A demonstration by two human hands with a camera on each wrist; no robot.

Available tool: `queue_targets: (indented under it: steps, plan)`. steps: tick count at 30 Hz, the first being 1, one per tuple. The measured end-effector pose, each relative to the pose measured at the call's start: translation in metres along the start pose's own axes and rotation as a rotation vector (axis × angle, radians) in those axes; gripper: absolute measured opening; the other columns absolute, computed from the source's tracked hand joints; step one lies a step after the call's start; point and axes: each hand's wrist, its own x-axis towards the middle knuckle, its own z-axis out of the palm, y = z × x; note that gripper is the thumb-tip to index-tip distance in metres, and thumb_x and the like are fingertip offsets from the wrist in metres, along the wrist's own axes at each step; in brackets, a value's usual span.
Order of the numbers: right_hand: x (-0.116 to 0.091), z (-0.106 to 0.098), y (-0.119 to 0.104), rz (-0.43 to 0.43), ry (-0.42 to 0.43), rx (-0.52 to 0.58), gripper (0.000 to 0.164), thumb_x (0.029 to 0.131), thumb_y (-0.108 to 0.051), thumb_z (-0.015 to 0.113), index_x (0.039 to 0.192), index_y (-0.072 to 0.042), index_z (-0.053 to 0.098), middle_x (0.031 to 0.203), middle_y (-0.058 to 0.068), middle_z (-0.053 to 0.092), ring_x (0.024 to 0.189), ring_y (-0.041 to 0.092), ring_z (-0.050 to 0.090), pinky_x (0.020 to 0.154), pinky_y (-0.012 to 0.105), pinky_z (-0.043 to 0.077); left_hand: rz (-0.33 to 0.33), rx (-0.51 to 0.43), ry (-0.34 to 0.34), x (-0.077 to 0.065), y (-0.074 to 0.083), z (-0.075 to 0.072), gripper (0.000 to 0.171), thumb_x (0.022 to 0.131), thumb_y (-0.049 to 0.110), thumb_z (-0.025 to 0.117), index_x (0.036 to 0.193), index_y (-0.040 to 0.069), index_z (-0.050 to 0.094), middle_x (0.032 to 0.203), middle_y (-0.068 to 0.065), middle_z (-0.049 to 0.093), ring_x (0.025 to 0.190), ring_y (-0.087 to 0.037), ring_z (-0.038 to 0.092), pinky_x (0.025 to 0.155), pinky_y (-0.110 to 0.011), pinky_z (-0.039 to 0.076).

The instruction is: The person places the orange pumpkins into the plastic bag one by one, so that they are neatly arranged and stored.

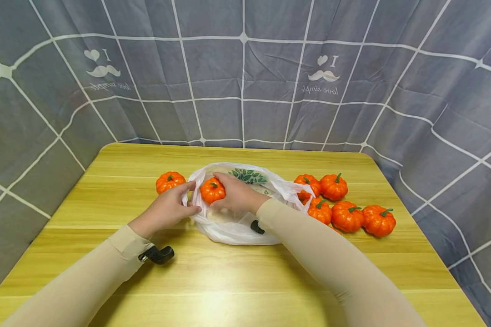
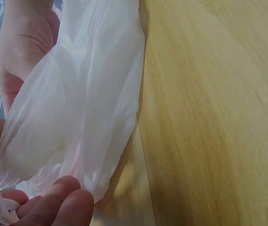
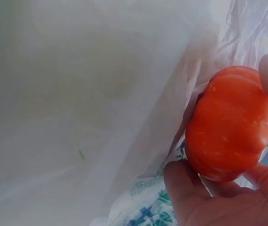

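- a grey curtain (image 1: 270, 72) with white grid lines, mirrored lettering, hearts and moustaches hangs behind and around the surface.
- the wood-grain surface (image 1: 212, 281) carries everything.
- a white plastic bag (image 1: 233, 235), printed with green leaves, lies in the middle of it, its mouth spread wide.
- beige sleeves (image 1: 339, 261) cover both forearms; the right one crosses over the bag.
- the right hand (image 1: 239, 193) reaches over the bag's mouth, its fingers and thumb grasping an orange pumpkin.
- the left hand (image 1: 167, 209) is at the bag's left edge, its fingers curled round the plastic there.
- the gripped pumpkin (image 1: 212, 191), green-stemmed, is within the rim at the bag's left end; whether it touches the bottom cannot be told.
- more pumpkins (image 1: 348, 217) cluster to the bag's right, some partly hidden by bag or sleeve.
- a single pumpkin (image 1: 170, 182) stands just beyond the left hand.
- a black wrist device (image 1: 159, 255) sits at the left cuff.
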Motion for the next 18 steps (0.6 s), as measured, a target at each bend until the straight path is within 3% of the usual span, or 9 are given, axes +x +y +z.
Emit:
queue_targets:
  steps: [4, 9, 14, 18]
  plan:
    - [-0.003, -0.002, 0.000, 0.003, -0.002, -0.007, 0.099, 0.090, -0.031, 0.086, 0.168, -0.015, 0.026, 0.167, 0.010, 0.039, 0.145, 0.027, 0.049, 0.121, 0.046, 0.041, 0.007, 0.013, 0.004, 0.001, 0.000, 0.001, 0.080, 0.094, 0.026, 0.078, 0.157, -0.006, 0.042, 0.161, -0.024, 0.048, 0.094, -0.028, 0.058, 0.075, -0.033, 0.045]
    - [-0.008, -0.008, 0.000, -0.016, 0.015, -0.039, 0.099, 0.090, -0.033, 0.085, 0.167, -0.012, 0.027, 0.168, 0.011, 0.038, 0.148, 0.029, 0.046, 0.124, 0.045, 0.037, 0.002, 0.011, 0.001, 0.001, -0.001, 0.002, 0.080, 0.094, 0.026, 0.078, 0.157, -0.006, 0.041, 0.161, -0.024, 0.047, 0.083, -0.026, 0.054, 0.069, -0.033, 0.044]
    - [-0.022, -0.022, -0.006, -0.054, 0.035, -0.067, 0.101, 0.089, -0.034, 0.086, 0.167, -0.010, 0.027, 0.170, 0.010, 0.036, 0.152, 0.029, 0.042, 0.126, 0.045, 0.033, 0.009, 0.034, 0.007, 0.001, 0.000, 0.002, 0.080, 0.094, 0.027, 0.077, 0.157, -0.006, 0.042, 0.161, -0.023, 0.048, 0.102, -0.030, 0.058, 0.081, -0.036, 0.046]
    - [-0.039, -0.041, -0.015, -0.064, 0.046, -0.074, 0.101, 0.090, -0.035, 0.085, 0.168, -0.015, 0.025, 0.172, 0.007, 0.033, 0.155, 0.029, 0.038, 0.127, 0.047, 0.032, 0.006, 0.036, 0.007, 0.001, 0.001, 0.001, 0.080, 0.094, 0.028, 0.077, 0.158, -0.005, 0.041, 0.162, -0.022, 0.047, 0.109, -0.033, 0.058, 0.087, -0.042, 0.049]
